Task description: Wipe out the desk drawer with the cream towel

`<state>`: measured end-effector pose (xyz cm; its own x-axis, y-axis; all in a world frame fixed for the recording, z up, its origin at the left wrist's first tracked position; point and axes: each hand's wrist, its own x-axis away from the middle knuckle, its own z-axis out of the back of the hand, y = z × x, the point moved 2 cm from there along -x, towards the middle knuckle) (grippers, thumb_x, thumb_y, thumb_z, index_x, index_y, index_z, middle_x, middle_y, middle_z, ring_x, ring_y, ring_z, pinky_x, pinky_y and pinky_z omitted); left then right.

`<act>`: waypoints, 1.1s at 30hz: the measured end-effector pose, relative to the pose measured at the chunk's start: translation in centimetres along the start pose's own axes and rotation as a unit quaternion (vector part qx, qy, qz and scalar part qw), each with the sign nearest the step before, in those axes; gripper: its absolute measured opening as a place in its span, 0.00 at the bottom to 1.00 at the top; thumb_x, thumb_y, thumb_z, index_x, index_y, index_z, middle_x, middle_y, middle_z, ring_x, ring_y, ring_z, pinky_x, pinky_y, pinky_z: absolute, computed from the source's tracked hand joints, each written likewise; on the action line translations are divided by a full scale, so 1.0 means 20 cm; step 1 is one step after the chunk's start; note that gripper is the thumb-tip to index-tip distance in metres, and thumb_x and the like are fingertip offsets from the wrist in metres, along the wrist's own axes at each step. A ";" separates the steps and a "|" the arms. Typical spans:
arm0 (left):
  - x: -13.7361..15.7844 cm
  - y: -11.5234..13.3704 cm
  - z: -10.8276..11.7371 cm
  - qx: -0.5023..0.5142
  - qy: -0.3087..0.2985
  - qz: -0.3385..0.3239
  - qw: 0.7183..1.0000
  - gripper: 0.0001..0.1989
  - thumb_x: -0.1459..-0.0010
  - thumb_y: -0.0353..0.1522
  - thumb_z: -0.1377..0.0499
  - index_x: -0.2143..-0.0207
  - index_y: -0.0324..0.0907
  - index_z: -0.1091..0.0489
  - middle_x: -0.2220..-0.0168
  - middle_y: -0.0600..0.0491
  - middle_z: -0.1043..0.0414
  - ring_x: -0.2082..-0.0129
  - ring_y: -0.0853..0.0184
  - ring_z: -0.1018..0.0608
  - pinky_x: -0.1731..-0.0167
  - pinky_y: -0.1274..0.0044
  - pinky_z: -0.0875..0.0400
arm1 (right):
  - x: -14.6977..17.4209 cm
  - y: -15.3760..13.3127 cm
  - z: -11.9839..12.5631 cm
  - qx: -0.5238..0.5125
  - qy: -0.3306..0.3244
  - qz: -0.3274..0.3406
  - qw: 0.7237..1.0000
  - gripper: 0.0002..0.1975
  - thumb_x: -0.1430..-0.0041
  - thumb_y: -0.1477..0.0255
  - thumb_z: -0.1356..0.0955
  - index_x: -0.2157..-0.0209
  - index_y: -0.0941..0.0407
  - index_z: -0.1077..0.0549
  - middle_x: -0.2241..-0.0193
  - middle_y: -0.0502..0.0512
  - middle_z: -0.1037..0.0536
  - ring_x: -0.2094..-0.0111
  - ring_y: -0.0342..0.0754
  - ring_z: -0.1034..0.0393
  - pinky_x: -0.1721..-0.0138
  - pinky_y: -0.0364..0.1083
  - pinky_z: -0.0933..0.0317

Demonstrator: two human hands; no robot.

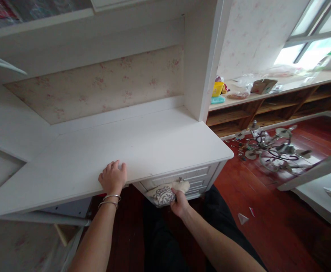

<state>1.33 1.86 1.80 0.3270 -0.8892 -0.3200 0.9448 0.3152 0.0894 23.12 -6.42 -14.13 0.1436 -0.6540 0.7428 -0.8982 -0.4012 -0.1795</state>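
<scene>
My left hand (pixel 113 177) rests on the front part of the white desk top (pixel 154 139), fingers a little bent and apart, with nothing in it. Two thin bangles circle that wrist. Lower and to the right, my right hand (pixel 179 204) is closed on a cream cloth (pixel 165 194) with a dark grey pattern. The cloth is bunched up in front of the white drawer fronts (pixel 198 177), just below a small drawer knob (pixel 180 179). Whether the cloth presses on the drawer front I cannot tell.
A white upright panel (pixel 201 60) rises from the desk's right end. On the red wooden floor (pixel 230 189) to the right lies a chandelier (pixel 276 147) among small loose parts. Behind it runs a low shelf unit (pixel 296 88) with a yellow container (pixel 218 89) and plastic bags.
</scene>
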 end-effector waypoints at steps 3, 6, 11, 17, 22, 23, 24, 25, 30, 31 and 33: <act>0.00 0.00 0.00 0.007 0.001 0.001 1.000 0.23 0.37 0.44 0.54 0.46 0.46 0.30 0.44 0.46 0.31 0.46 0.54 0.30 0.49 0.61 0.39 | 0.01 -0.21 0.12 -0.010 0.034 0.056 0.998 0.09 0.40 0.82 0.39 0.62 0.58 0.29 0.75 0.52 0.22 0.69 0.48 0.23 0.64 0.47 0.27; 0.00 0.00 0.00 0.012 0.008 0.000 1.000 0.23 0.37 0.43 0.54 0.46 0.47 0.30 0.44 0.46 0.31 0.47 0.54 0.30 0.49 0.61 0.40 | 0.07 -0.43 0.19 -0.016 0.058 0.111 0.992 0.10 0.40 0.83 0.39 0.64 0.58 0.29 0.77 0.50 0.24 0.71 0.48 0.23 0.66 0.46 0.27; 0.00 -0.01 -0.01 0.012 0.008 -0.001 1.000 0.23 0.37 0.44 0.54 0.46 0.47 0.30 0.44 0.46 0.31 0.47 0.54 0.30 0.49 0.62 0.40 | 0.24 -0.70 0.20 -0.025 0.070 0.214 0.974 0.11 0.42 0.85 0.37 0.64 0.57 0.29 0.75 0.48 0.22 0.74 0.45 0.25 0.69 0.43 0.27; 0.00 -0.01 -0.01 0.002 0.002 0.001 1.000 0.24 0.36 0.44 0.56 0.46 0.47 0.31 0.43 0.47 0.31 0.47 0.55 0.30 0.49 0.62 0.40 | 0.44 -0.79 0.10 -0.029 0.036 0.281 0.958 0.12 0.43 0.85 0.35 0.60 0.57 0.27 0.73 0.49 0.21 0.74 0.43 0.25 0.70 0.40 0.27; 0.00 0.00 -0.01 0.002 -0.006 0.008 1.000 0.24 0.36 0.44 0.56 0.45 0.47 0.31 0.42 0.47 0.32 0.46 0.54 0.31 0.48 0.61 0.40 | 0.50 -0.70 0.03 -0.014 0.003 0.256 0.966 0.12 0.43 0.85 0.34 0.59 0.59 0.26 0.73 0.51 0.20 0.74 0.44 0.25 0.69 0.42 0.26; 0.00 -0.01 -0.01 0.003 -0.007 0.009 1.000 0.24 0.36 0.44 0.55 0.45 0.47 0.31 0.42 0.47 0.32 0.46 0.54 0.31 0.48 0.61 0.40 | 0.50 -0.66 0.02 -0.010 -0.005 0.245 0.970 0.12 0.43 0.85 0.34 0.59 0.59 0.26 0.72 0.51 0.20 0.73 0.45 0.24 0.69 0.42 0.26; 0.00 -0.01 -0.01 0.004 -0.006 0.010 1.000 0.24 0.36 0.44 0.55 0.45 0.47 0.31 0.43 0.47 0.32 0.46 0.55 0.31 0.48 0.61 0.40 | 0.50 -0.62 0.00 -0.005 -0.014 0.230 0.973 0.11 0.43 0.84 0.34 0.59 0.60 0.26 0.72 0.52 0.20 0.73 0.46 0.24 0.68 0.43 0.26; 0.00 -0.01 -0.01 0.005 -0.004 0.009 1.000 0.24 0.36 0.44 0.56 0.45 0.47 0.31 0.43 0.47 0.32 0.46 0.55 0.31 0.48 0.61 0.40 | 0.50 -0.57 -0.03 0.000 -0.024 0.213 0.977 0.10 0.42 0.83 0.34 0.60 0.61 0.26 0.72 0.54 0.20 0.72 0.46 0.24 0.68 0.44 0.26; 0.01 0.00 0.00 0.005 0.008 0.002 1.000 0.23 0.36 0.43 0.55 0.46 0.46 0.30 0.44 0.46 0.31 0.48 0.55 0.30 0.48 0.61 0.40 | 0.45 -0.24 -0.18 0.014 -0.060 0.118 0.991 0.09 0.41 0.81 0.34 0.58 0.62 0.27 0.71 0.56 0.20 0.70 0.49 0.23 0.67 0.46 0.26; 0.01 0.00 0.00 0.004 0.009 0.000 1.000 0.23 0.36 0.43 0.54 0.46 0.46 0.30 0.44 0.46 0.31 0.48 0.55 0.30 0.49 0.61 0.40 | 0.43 -0.18 -0.21 0.010 -0.068 0.092 0.993 0.10 0.41 0.81 0.34 0.58 0.61 0.28 0.71 0.56 0.20 0.70 0.49 0.23 0.67 0.47 0.26; 0.01 0.00 0.00 0.002 0.011 -0.004 1.000 0.23 0.36 0.42 0.54 0.46 0.45 0.30 0.44 0.46 0.31 0.48 0.55 0.29 0.49 0.61 0.40 | 0.40 -0.04 -0.28 0.004 -0.093 0.039 0.995 0.09 0.40 0.80 0.35 0.57 0.61 0.28 0.70 0.56 0.20 0.69 0.49 0.23 0.65 0.47 0.27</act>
<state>1.39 1.64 1.78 0.3190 -0.8839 -0.3420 0.9474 0.3070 0.0903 22.76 -7.69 -4.52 0.1488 -0.7902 0.5945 -0.9062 -0.3496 -0.2380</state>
